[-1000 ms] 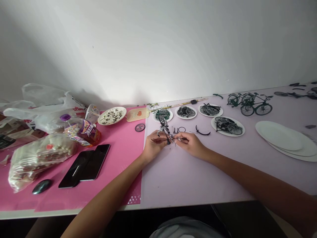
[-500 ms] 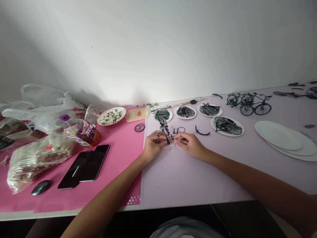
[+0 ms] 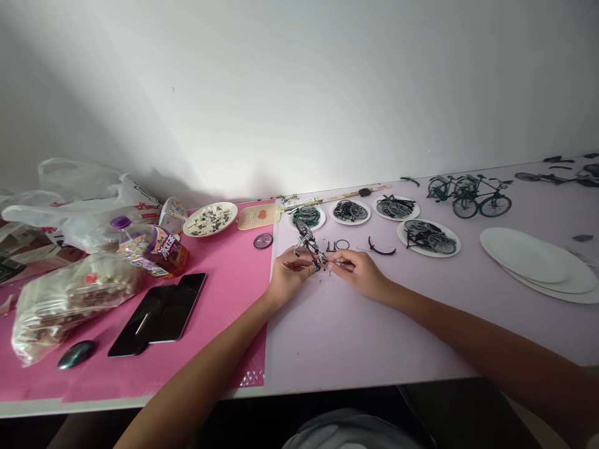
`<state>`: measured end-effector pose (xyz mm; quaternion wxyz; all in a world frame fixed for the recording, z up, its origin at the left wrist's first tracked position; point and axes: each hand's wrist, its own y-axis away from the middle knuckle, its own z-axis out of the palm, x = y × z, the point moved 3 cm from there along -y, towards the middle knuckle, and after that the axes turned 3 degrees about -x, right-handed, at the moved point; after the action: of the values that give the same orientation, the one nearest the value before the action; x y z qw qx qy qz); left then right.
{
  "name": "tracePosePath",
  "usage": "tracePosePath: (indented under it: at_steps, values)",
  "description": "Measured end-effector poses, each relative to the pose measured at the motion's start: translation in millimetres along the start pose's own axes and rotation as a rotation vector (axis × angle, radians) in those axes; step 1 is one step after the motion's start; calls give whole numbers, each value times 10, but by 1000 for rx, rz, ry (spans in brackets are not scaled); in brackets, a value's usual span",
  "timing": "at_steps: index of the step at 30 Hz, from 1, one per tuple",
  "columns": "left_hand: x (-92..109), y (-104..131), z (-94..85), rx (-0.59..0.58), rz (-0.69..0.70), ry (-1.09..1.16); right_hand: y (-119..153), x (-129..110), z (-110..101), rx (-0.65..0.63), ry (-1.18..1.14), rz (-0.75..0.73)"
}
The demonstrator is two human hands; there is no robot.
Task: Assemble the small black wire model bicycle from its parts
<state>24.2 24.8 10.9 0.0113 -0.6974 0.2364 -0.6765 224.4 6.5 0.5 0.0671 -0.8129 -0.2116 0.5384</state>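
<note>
A small black and silver model bicycle [image 3: 304, 232], partly assembled, is tilted up above the table between my hands. My left hand [image 3: 289, 274] is closed around its frame, with the handlebars and front wheel pointing away from me. At the near end of the bicycle, the fingers of my right hand [image 3: 359, 273] pinch together against it; any small part between them is hidden. Just beyond lie small black parts [image 3: 337, 246] and a curved black strip [image 3: 381, 248]. A loose spoked wheel [image 3: 262, 241] rests to the left on the pink mat.
Plates of bicycle parts [image 3: 350, 212] stand along the back, with a plate of white pieces [image 3: 210, 219] further left. Two model bicycles [image 3: 482, 196] and stacked white plates [image 3: 524, 255] are at right. Phones [image 3: 159, 315], a drink bottle [image 3: 152, 249] and plastic bags [image 3: 88, 206] occupy the left.
The front end of the bicycle has tipped slightly down and to the left. Both hands keep almost the same place and grip.
</note>
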Motion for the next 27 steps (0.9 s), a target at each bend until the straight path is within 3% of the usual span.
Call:
tracePosePath:
  at_steps: [11, 27]
  values:
    - [-45, 6, 0, -25, 24, 6, 5, 25, 24, -39, -34, 41]
    - [-49, 1, 8, -59, 68, 41, -20, -17, 35, -81, -57, -22]
